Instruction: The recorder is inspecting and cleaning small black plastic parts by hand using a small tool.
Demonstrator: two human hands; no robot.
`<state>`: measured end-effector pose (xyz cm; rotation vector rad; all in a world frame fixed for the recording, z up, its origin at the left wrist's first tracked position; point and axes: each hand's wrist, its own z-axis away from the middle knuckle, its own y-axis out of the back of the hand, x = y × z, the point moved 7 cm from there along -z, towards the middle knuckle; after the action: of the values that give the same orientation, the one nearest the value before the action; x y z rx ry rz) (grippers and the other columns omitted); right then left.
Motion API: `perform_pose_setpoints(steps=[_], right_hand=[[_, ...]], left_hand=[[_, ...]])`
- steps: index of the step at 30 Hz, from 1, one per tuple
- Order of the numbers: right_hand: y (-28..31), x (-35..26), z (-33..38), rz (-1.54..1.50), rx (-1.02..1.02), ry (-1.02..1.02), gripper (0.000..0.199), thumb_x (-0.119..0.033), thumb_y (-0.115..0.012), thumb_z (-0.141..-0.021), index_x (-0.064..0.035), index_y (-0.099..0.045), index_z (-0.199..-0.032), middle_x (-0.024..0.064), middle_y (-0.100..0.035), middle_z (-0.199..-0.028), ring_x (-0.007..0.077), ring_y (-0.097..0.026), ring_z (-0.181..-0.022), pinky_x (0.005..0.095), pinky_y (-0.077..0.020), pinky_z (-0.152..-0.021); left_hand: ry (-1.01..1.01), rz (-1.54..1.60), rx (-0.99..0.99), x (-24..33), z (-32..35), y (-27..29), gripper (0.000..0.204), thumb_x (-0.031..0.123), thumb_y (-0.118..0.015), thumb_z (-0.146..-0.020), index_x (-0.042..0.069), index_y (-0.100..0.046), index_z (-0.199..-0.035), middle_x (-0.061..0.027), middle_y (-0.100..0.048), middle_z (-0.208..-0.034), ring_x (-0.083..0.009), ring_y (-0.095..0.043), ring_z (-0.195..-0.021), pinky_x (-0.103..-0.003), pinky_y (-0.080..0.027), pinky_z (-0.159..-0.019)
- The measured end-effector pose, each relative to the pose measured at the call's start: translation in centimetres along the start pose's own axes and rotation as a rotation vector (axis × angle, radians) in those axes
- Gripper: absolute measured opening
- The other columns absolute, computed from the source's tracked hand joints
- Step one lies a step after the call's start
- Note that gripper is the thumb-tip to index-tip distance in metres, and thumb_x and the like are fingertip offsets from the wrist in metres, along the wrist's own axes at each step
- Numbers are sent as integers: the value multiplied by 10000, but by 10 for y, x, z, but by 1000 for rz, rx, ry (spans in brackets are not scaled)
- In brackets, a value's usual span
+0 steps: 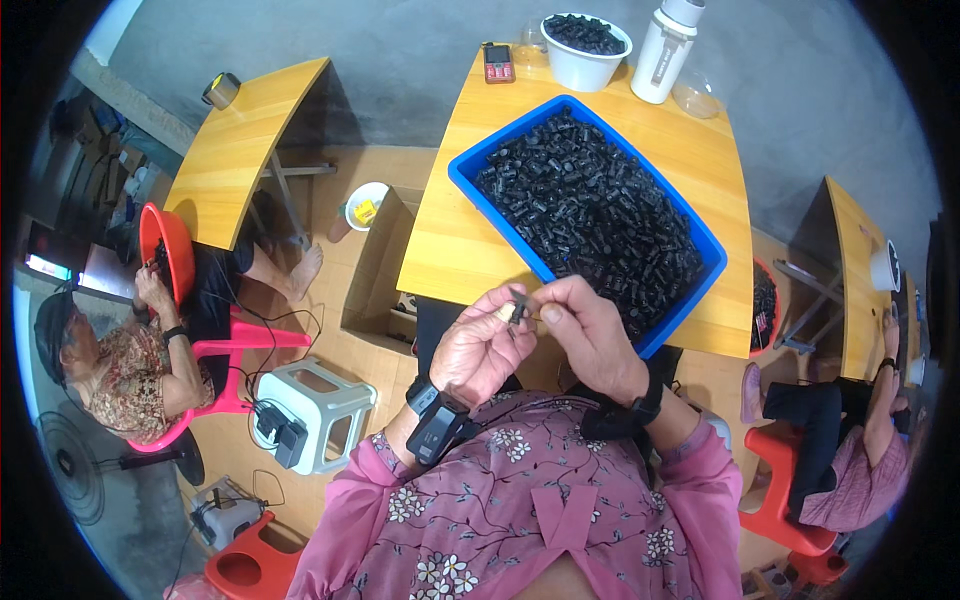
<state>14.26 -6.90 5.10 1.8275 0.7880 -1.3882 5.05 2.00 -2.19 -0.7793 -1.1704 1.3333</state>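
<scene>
My left hand is closed in a pinch on a small black plastic part, held just off the table's near edge. A pale yellow patch shows at its fingertips; I cannot make out whether it is a wrap or a separate piece. My right hand meets it from the right, thumb and forefinger pressed together on a thin dark thing too small to name. Right behind both hands stands a blue tray heaped with small black plastic parts.
On the wooden table stand a white tub of black parts, a white bottle and a red phone. A cardboard box and a pale stool lie left. Co-workers sit left, by a red basin, and right.
</scene>
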Motion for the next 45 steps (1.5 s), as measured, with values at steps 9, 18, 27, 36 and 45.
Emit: perform_pose_setpoints(steps=[9, 18, 27, 36, 45], right_hand=[[-6, -11, 6, 352, -40, 230, 129, -110, -639, -912, -66, -584, -1019, 121, -577, -806, 320, -623, -691, 393, -483, -575], [-5, -12, 6, 392, -54, 240, 128, -116, -633, -913, -74, -583, -1023, 116, -566, -796, 327, -617, -687, 400, -478, -567], [26, -4, -5, 257, 95, 63, 97, -118, -604, -957, -28, -605, -992, 106, -601, -797, 199, -615, -690, 315, -488, -644], [116, 27, -33, 360, 340, -68, 161, -129, -689, -873, -1, -631, -950, 82, -618, -725, 157, -585, -663, 298, -484, -643], [88, 39, -54, 820, 39, -149, 170, -167, -680, -824, -35, -623, -915, 226, -648, -816, 436, -628, -827, 507, -489, -744]], left_hand=[[-39, -48, -25, 4, 1, 1, 254, 10, -537, -930, -3, -580, -1181, -105, -626, -1036, -184, -606, -913, -349, -510, -907], [-82, -94, -41, 6, 3, 3, 298, 57, -626, -906, -11, -573, -1191, -112, -641, -1031, -203, -620, -921, -342, -520, -868], [-131, -139, -20, 18, 7, 4, 188, 44, -612, -922, 26, -650, -1105, -116, -626, -1033, -175, -535, -833, -287, -471, -745], [-541, -14, 378, 142, 39, 118, 202, 1, -519, -936, -16, -607, -1117, -169, -640, -989, -215, -607, -816, -318, -548, -779], [-641, 87, 845, 159, 44, 159, 298, 208, -508, -985, 20, -556, -1212, -157, -515, -1237, -264, -517, -1089, -410, -472, -978]])
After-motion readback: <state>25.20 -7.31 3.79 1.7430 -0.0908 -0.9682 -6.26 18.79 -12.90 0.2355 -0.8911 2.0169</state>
